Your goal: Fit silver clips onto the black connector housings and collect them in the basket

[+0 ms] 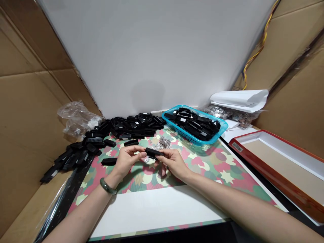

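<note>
Two hands (pixel 126 158) (pixel 175 163), fingers (pixel 136 148) pinching one black piece (pixel 154 152); one blue basket (pixel 179 130), contents (pixel 194 125) seemingly uncountable.

The black piece (pixel 154 152) is looking like a slim, straight little bar, pretty much all dark. It's hanging between two hands over the bench (pixel 207 172), with the left hand (pixel 129 157) pinching one end and the right hand (pixel 174 162) gripping the other. It's lying roughly crosswise, right end dipping a touch lower in view. Fingers are covering both tips, so finer details aren't really showing, tbh.
</note>
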